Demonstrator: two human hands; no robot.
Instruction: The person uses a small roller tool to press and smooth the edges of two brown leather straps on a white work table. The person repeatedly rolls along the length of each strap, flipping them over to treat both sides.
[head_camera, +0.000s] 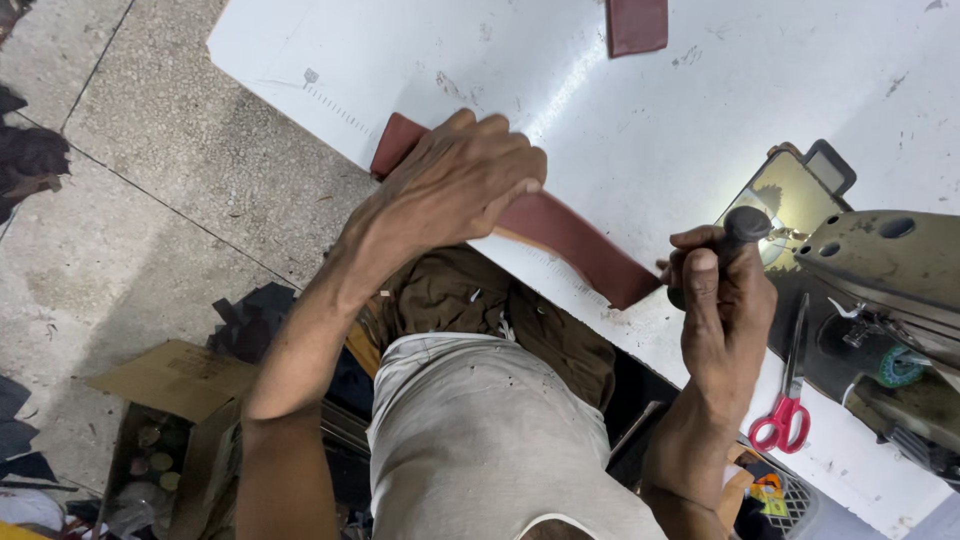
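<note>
White tabletop (640, 110) over speckled tile floor (150, 180). Maroon strip (575, 245) lies flat along tabletop near edge. Left hand (455, 185) pressed on strip's left part, fingers (500, 150) close together, curled over it. Right hand (725, 300) just beside strip's right end, fingers wrapped tight round dark tool handle (745, 228). Red-handled scissors (790, 400) right of that hand, near sewing machine (890, 290). Second maroon piece (637, 25) at tabletop's far side. Brown cardboard box (180, 385) on floor lower left.
</note>
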